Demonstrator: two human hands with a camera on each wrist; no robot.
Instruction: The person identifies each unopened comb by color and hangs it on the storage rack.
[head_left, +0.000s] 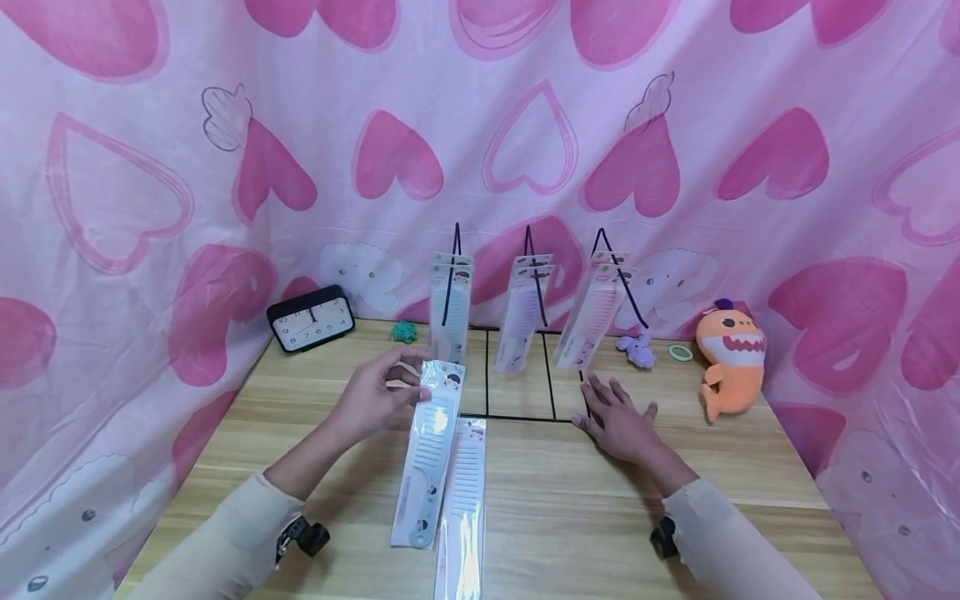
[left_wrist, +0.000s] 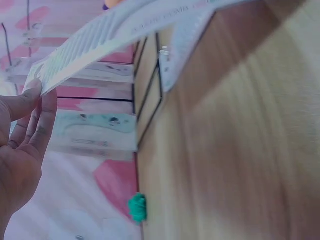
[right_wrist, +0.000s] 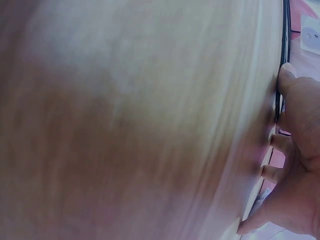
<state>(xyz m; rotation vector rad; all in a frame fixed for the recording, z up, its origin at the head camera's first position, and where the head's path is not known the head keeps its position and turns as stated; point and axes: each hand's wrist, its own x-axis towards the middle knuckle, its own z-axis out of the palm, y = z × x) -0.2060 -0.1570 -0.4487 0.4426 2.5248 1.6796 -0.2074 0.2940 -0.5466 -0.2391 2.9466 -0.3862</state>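
My left hand (head_left: 375, 398) pinches the top end of a packaged comb (head_left: 431, 454) between thumb and fingers, the pale blue comb slanting down in its clear wrapper. In the left wrist view the thumb and fingertips lie on either side of the pack's end. Under it, a second packaged comb (head_left: 467, 500) lies on the table, partly covered. My right hand (head_left: 624, 427) rests palm down with fingers spread, at the front right corner of a black wire rack (head_left: 519, 417). In the right wrist view its thumb touches the black wire (right_wrist: 280, 92).
On the rack's three hooks hang packaged combs: blue (head_left: 448, 325), purple (head_left: 517, 325) and pink (head_left: 588, 325). A clock (head_left: 311, 321) and green trinket (head_left: 403, 332) stand left. Right are a purple trinket (head_left: 637, 351), a pale green ring (head_left: 681, 353) and an orange shark plush (head_left: 733, 367).
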